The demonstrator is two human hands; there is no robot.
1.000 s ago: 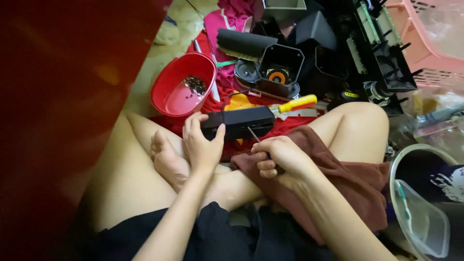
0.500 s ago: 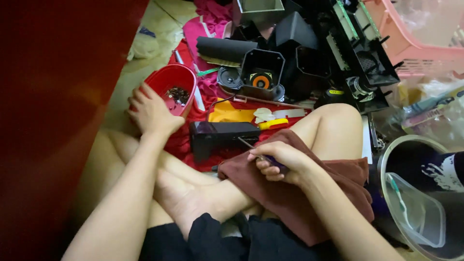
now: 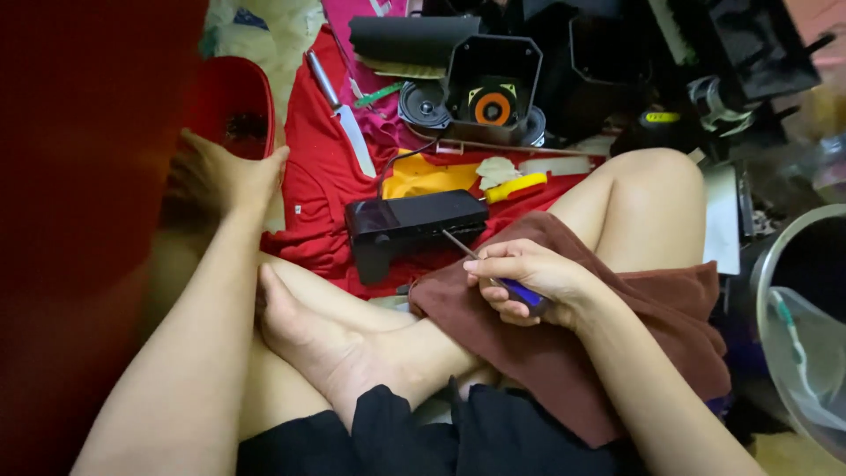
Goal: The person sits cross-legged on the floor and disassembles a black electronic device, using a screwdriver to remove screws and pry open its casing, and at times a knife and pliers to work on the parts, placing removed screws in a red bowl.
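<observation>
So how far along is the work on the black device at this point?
Done: loose speakers lie stripped out nearby. In hand: the right hand holds a screwdriver against the black device; the left hand reaches into the red bowl. Left: the device looks closed.

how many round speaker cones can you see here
2: a black speaker cone lying on the cloth left of the black housing, and an orange-centred cone inside that housing. Others may be hidden in the clutter.
</observation>
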